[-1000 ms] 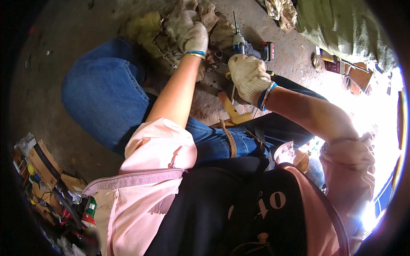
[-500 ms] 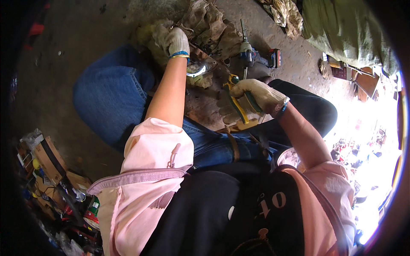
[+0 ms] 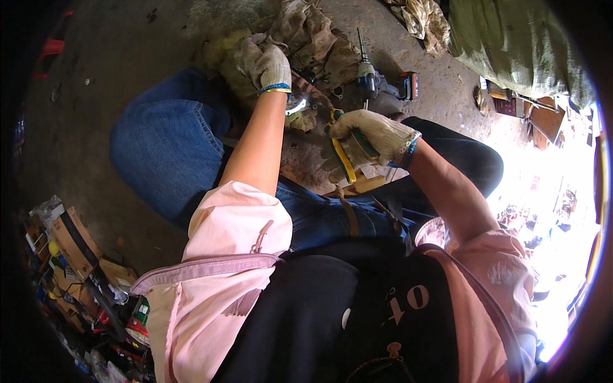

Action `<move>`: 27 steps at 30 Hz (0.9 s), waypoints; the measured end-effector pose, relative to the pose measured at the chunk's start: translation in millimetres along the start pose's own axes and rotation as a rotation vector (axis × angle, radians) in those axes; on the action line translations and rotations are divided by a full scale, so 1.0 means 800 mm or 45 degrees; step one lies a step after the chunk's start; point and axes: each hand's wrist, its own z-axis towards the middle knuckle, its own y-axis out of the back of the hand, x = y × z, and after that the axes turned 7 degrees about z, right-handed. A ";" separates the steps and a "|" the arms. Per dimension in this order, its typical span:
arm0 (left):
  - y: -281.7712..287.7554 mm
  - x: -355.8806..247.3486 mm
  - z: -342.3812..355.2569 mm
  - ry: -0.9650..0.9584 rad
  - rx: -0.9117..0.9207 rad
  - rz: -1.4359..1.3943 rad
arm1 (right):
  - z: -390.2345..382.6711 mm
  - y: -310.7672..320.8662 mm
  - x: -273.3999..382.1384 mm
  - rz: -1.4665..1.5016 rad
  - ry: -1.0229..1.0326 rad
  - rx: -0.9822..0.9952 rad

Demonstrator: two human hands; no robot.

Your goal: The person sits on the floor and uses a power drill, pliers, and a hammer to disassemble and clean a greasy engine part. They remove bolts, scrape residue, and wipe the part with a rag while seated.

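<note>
My right hand (image 3: 378,135), in a dirty off-white knit glove, is closed round pliers (image 3: 343,156) with yellow and green handles. Their head points up and left, close to a greasy metal part (image 3: 298,107) with a bright curved edge. My left hand (image 3: 267,66), gloved the same way, is closed at the far side of that part. Its fingertips are hidden, so what it grips does not show. Crumpled dirty rags (image 3: 314,35) lie around and beyond the part.
A cordless power tool (image 3: 378,83) with a long bit lies right of the part. Green sheeting (image 3: 527,48) covers something at the far right. Cardboard and mixed clutter (image 3: 80,249) fill the left edge. A red object (image 3: 52,48) stands far left. My bent legs (image 3: 163,147) frame the work.
My right hand has brought the pliers left, nearer the metal part. My left hand has shifted slightly right and toward me. The power tool stays where it was.
</note>
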 end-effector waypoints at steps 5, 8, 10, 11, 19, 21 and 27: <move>0.027 -0.011 0.031 -0.174 0.458 0.509 | 0.007 -0.018 0.021 0.724 -0.112 -0.207; 0.029 -0.016 -0.016 -0.336 0.302 0.341 | 0.012 -0.015 0.034 1.331 -0.643 -0.107; 0.022 -0.020 -0.060 -0.392 0.085 0.420 | 0.012 -0.012 0.043 0.384 -0.682 -0.059; 0.022 -0.026 -0.073 -0.555 0.049 0.611 | 0.011 -0.013 0.048 -0.324 -0.657 0.056; 0.005 -0.046 -0.110 -0.702 0.179 0.763 | 0.049 -0.026 0.062 -1.843 -0.782 -0.060; -0.002 -0.040 -0.091 -0.484 0.098 0.845 | 0.050 -0.029 0.066 -1.659 -0.738 -0.057; 0.009 -0.001 -0.018 -0.524 0.042 0.654 | -0.022 -0.010 0.071 -1.412 -0.255 0.135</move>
